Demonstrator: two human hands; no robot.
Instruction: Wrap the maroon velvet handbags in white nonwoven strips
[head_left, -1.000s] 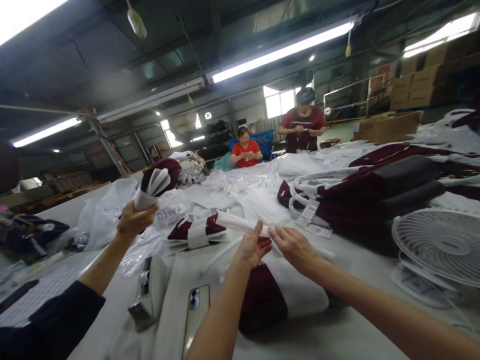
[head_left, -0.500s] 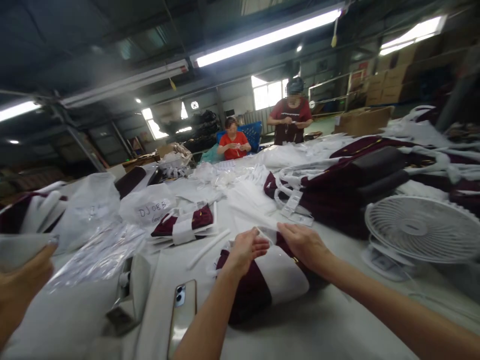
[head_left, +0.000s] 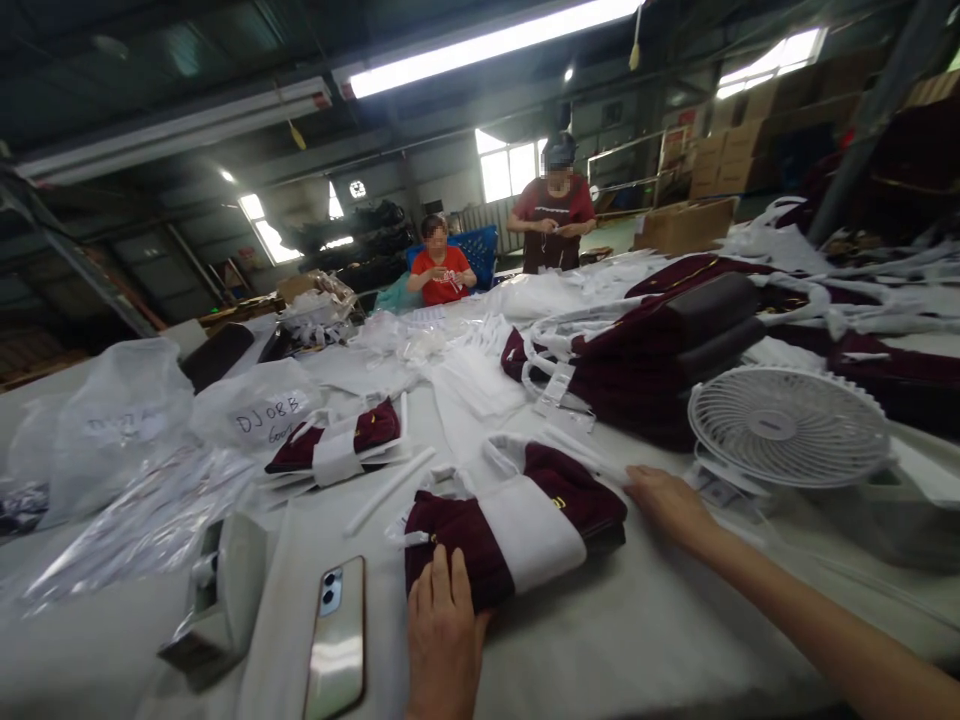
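Observation:
A maroon bag (head_left: 457, 535) with a white band (head_left: 532, 530) around its middle lies on the pale table in front of me. My left hand (head_left: 444, 625) rests on the bag's near left side, fingers extended. Beyond the bag's right end is my right hand (head_left: 667, 505), its fingertips at the end of a thin white strip (head_left: 585, 455); whether it grips the strip is hard to tell. A phone (head_left: 335, 640) lies left of my left hand. Farther left, a smaller maroon bag (head_left: 376, 425) also has a white band.
A white fan (head_left: 787, 425) stands at the right, before stacked maroon bags (head_left: 660, 350). Plastic bags (head_left: 124, 420) and a grey dispenser (head_left: 225, 590) are on the left. Two people (head_left: 442, 270) (head_left: 555, 210) are across the table.
My left hand has moved down onto the bag's near side and my right hand has moved away to the right. The view has shifted; another person's hand at far left is gone.

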